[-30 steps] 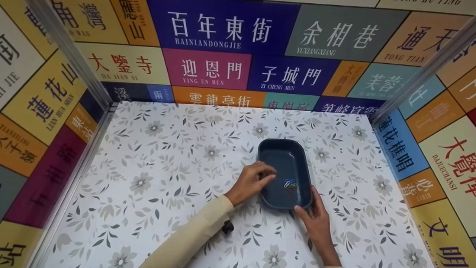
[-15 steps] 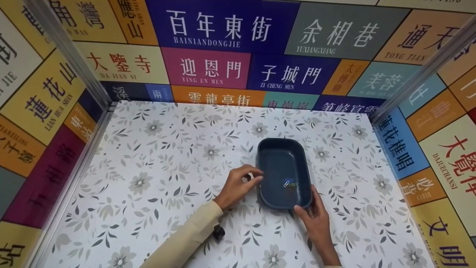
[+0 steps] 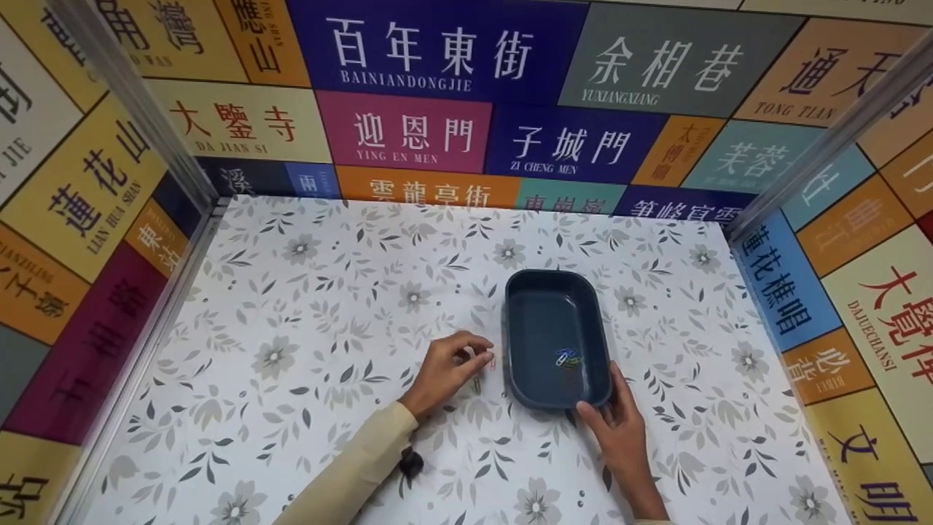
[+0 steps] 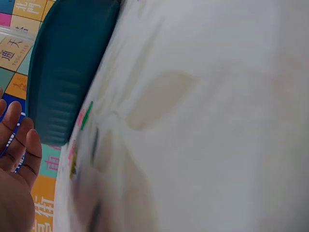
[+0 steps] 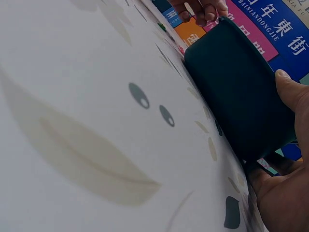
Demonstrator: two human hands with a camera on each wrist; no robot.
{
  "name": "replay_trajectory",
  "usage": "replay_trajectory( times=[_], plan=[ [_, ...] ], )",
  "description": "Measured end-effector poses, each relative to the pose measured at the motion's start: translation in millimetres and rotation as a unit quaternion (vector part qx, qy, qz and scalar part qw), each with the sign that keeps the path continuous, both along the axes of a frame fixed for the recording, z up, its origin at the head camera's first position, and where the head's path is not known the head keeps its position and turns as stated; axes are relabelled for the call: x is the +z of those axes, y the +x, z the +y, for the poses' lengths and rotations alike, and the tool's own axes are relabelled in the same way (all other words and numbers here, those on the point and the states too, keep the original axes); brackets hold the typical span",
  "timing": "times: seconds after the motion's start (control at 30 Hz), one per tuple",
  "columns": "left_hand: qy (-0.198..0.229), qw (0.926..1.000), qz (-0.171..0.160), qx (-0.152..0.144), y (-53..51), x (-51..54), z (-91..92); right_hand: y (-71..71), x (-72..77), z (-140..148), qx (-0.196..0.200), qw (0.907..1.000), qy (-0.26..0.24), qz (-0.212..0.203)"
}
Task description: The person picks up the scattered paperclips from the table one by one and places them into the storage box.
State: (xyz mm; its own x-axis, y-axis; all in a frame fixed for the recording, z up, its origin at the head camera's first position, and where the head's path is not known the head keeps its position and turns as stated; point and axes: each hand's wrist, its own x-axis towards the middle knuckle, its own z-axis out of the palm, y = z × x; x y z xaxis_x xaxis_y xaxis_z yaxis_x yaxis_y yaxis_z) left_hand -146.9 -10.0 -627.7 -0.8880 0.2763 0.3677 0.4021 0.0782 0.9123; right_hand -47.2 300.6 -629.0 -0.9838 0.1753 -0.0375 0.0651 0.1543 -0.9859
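Observation:
A dark blue-green rectangular tray (image 3: 557, 335) sits on the patterned table, with several coloured paper clips (image 3: 568, 359) inside toward its near end. My right hand (image 3: 619, 430) grips its near right corner, thumb on the rim; the right wrist view shows that thumb (image 5: 289, 89) against the wall and fingers lower down. Just left of the tray hovers my left hand (image 3: 448, 368), fingers loosely bent, nothing visible between them. Below its fingertips lie a pink paper clip (image 3: 493, 362) and a green paper clip (image 3: 477, 385). In the left wrist view, the green clip (image 4: 87, 115) lies beside the tray wall.
White floral paper (image 3: 328, 306) covers the table. Panels printed with place names (image 3: 408, 131) wall it in at the back and both sides, with metal frame posts (image 3: 146, 102) at the corners. A small black object (image 3: 412, 462) shows beside the left sleeve.
My left hand has drawn back left from over the tray, uncovering the clips on the table. The right hand and the tray have stayed in place.

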Motion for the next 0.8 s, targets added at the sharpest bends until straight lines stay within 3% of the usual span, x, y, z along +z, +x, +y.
replay_trajectory(
  times=[0.17, 0.37, 0.8],
  plan=[
    [-0.009, 0.9995, -0.031, 0.004, 2.6, -4.1, -7.2, 0.5, 0.2, -1, -0.004, 1.0, 0.003, 0.003],
    [-0.013, 0.999, -0.042, -0.004, 5.4, -8.4, -16.6, 0.3, -0.5, -2, -0.002, 1.0, -0.001, 0.007],
    [-0.06, 0.9982, -0.003, 0.0, 2.7, -19.0, -30.8, -0.5, -0.2, -1, 0.003, 0.9999, -0.014, 0.0]
  ],
)
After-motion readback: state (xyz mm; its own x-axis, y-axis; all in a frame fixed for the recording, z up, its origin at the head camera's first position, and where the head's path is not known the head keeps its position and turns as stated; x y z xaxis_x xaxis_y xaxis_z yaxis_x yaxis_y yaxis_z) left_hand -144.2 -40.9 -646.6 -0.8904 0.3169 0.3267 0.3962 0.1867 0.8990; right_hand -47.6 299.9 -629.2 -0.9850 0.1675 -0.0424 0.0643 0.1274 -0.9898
